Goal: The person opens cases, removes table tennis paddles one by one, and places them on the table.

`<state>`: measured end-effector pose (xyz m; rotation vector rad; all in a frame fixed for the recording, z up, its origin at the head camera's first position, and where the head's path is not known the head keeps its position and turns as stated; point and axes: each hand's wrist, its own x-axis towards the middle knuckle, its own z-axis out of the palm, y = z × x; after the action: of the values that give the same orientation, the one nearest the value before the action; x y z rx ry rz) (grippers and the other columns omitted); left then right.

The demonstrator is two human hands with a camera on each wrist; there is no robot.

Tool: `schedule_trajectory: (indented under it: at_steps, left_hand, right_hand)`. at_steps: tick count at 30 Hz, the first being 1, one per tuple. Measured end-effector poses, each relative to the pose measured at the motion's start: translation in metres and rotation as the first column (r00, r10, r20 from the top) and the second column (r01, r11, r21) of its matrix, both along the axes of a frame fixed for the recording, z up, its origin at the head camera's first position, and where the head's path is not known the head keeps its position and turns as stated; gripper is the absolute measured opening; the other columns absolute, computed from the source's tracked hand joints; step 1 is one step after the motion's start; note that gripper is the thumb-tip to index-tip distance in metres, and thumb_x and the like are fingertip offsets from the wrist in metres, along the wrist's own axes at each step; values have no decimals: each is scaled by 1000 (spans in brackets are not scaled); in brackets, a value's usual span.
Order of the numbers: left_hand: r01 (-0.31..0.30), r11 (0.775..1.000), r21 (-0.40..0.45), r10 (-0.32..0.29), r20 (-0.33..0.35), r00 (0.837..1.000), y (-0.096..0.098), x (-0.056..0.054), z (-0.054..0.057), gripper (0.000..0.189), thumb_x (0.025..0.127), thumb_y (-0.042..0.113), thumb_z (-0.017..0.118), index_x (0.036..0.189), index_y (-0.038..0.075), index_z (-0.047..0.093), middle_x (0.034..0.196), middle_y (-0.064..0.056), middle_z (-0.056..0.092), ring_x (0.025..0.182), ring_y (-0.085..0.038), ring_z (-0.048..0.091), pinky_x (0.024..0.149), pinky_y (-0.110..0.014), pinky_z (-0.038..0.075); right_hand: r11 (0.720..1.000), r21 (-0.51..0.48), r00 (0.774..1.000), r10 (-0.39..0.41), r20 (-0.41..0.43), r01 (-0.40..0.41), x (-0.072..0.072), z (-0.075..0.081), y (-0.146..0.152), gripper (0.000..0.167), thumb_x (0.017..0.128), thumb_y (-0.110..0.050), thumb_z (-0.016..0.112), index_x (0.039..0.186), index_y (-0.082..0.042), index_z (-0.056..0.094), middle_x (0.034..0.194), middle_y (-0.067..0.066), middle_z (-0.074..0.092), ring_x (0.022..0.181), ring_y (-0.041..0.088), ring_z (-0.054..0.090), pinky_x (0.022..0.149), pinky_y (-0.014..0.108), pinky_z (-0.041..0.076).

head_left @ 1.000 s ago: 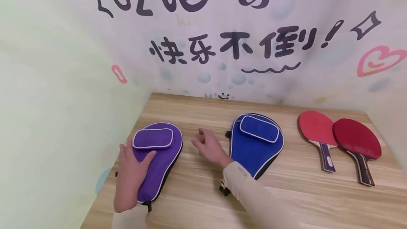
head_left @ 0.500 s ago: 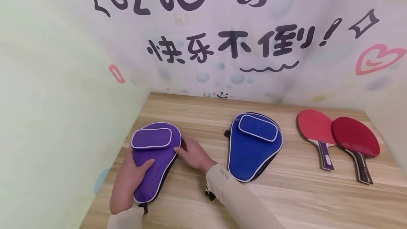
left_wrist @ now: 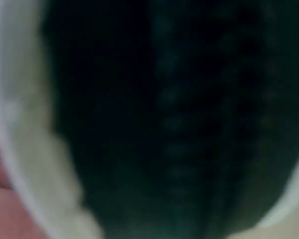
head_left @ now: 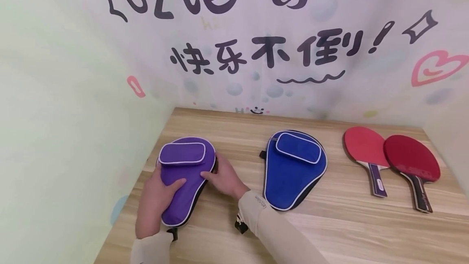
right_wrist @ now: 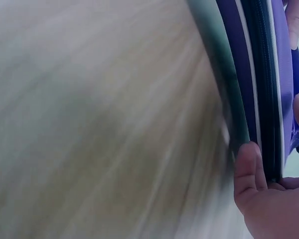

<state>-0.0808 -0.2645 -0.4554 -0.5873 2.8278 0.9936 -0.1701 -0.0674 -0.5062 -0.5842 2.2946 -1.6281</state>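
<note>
So on the wooden table [head_left: 227, 127], over at the left side, the purple case [head_left: 191, 171] is being held by both hands, and the biggest worry is probably the whole thing being twisted loose, since it's gripped along its sides and the narrow end is left unsupported. Next one down: the blue case [head_left: 289, 178] could get nudged, because the right sleeve [head_left: 256, 211] is reached right across by its lower corner. As for grip, the purple case's right edge is pinched by the right hand [head_left: 225, 177], thumb on the front and fingers behind; its left edge is held by the left hand [head_left: 155, 196], thumb laid on the front, though how far those fingers are tucked under can't be told. Smaller stuff: the zip [right_wrist: 265, 74] could be squashed if that edge is squeezed too hard, and the black tab [head_left: 174, 233] could be snagged. Compared with half a second ago, the purple case has been shifted a little rightward and toward the back, with the left hand carried along, while the blue case hasn't been moved. Whether the purple one's been lifted fully clear can't be told.
</note>
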Motion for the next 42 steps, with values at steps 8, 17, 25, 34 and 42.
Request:
schedule_trajectory:
  at_steps: [8,17,25,34,42]
  left_hand:
    - [21,1000,16,-20,-98,995,44,-22,10,108,88,49,76,164,7,13,158,-37,27,139,-55,42,112,-66,39]
    - [99,986,132,-70,-209,975,119,-46,14,109,80,50,84,164,18,22,158,-27,27,131,-47,52,107,-60,48]
    - [248,940,233,-179,-279,943,184,-45,14,109,76,44,90,163,26,26,156,-21,28,120,-41,60,103,-50,54]
    - [359,901,243,-298,-255,920,227,-29,5,110,76,42,90,164,29,23,155,-21,28,119,-38,59,99,-47,56]
    - [412,888,206,-358,-257,898,250,-22,-6,112,74,46,90,163,31,25,154,-21,31,116,-38,60,95,-47,56]
  right_hand:
    - [984,14,982,-180,56,179,-17,11,46,77,95,-25,73,158,-5,33,100,13,67,73,14,61,62,27,53]
    - [954,97,959,-279,-49,282,-36,24,139,78,94,-26,75,157,-5,35,115,18,65,85,22,66,74,30,54]
    - [910,232,938,-323,-124,344,-17,34,231,81,96,-38,71,160,-14,30,112,14,64,97,24,63,80,32,53]
    - [889,289,934,-339,-110,356,14,29,291,83,96,-39,70,162,-13,27,132,18,60,97,18,66,76,26,56]
    - [886,260,923,-369,-110,385,35,19,319,80,96,-28,73,160,-8,30,151,19,47,89,2,64,73,21,55]
